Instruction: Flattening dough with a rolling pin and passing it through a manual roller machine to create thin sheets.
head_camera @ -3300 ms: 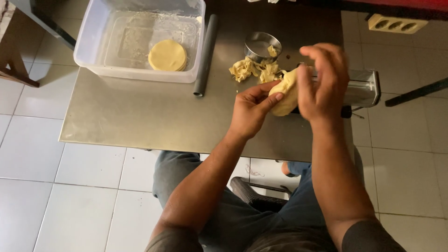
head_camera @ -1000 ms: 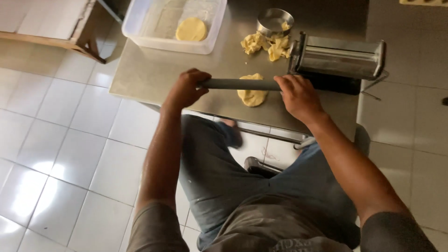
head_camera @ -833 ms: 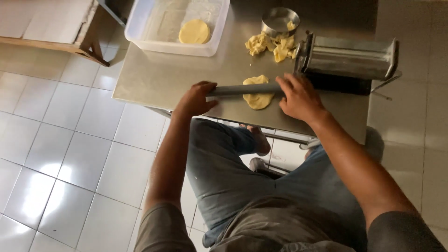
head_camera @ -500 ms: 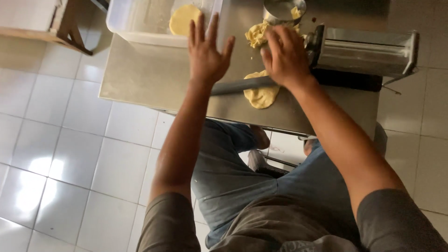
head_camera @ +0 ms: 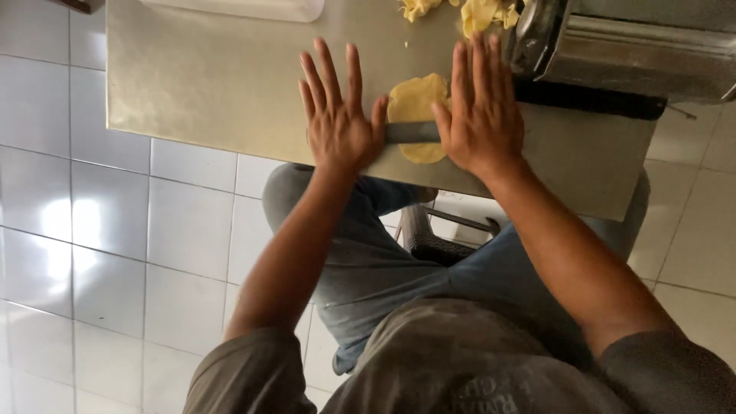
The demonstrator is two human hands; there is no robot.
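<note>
A flattened piece of yellow dough (head_camera: 418, 100) lies on the metal table (head_camera: 215, 84) near its front edge. Across it lies a grey metal rolling pin (head_camera: 410, 132), mostly hidden under my palms. My left hand (head_camera: 337, 115) lies flat on the pin's left end, fingers spread and pointing away from me. On the pin's right end rests my right hand (head_camera: 479, 107), also flat with straight fingers. Neither hand curls around the pin.
A steel pasta roller machine (head_camera: 629, 42) stands at the table's back right on a dark base. Loose dough scraps (head_camera: 460, 11) lie at the top edge. A clear plastic tub's rim (head_camera: 245, 9) shows at the top. White floor tiles lie below left.
Earlier I gripped the pin's ends with closed fingers. My hands have opened flat and now press on the pin, which has rolled over the dough. The view has moved closer.
</note>
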